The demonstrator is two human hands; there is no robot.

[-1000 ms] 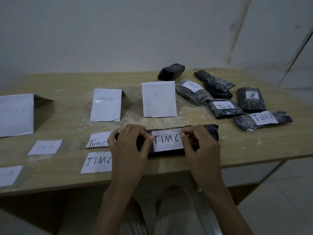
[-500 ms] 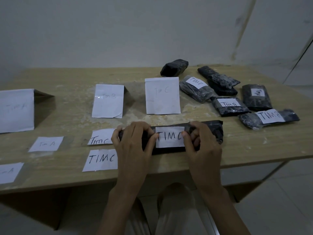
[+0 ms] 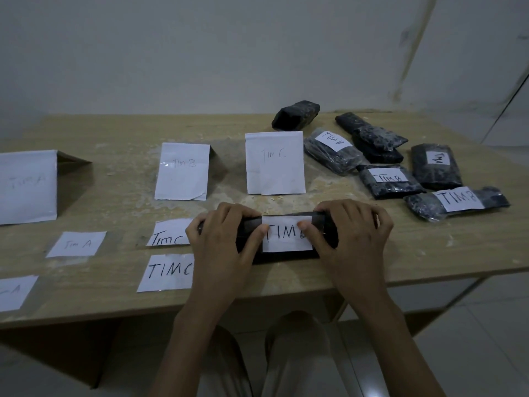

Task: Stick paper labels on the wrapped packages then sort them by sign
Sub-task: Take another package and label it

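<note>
On the table point(image 3: 400, 262), three signs point(image 3: 274, 163) stand in a row, labels point(image 3: 169, 272) lie before them at left, and packages point(image 3: 386, 181) cluster at far right.

The package point(image 3: 286, 257) under my fingers point(image 3: 256, 234) is wrapped in smooth black plastic with a dull sheen. Its label point(image 3: 286, 237) is plain matt white paper, lettered in black marker. The worktop point(image 3: 114, 293) is pale wood-grain board, matt, scuffed rough and flaky in patches near the middle. The TIM C sign point(image 3: 274, 167) is folded matt white paper. So is the TIM B sign point(image 3: 181, 179), which has a strip of glossy clear tape across its lettering. The packages on my right point(image 3: 332, 156) are black under crinkled, shiny clear film. The loose labels point(image 3: 169, 272) are matt paper, some edged with glossy clear tape.
</note>
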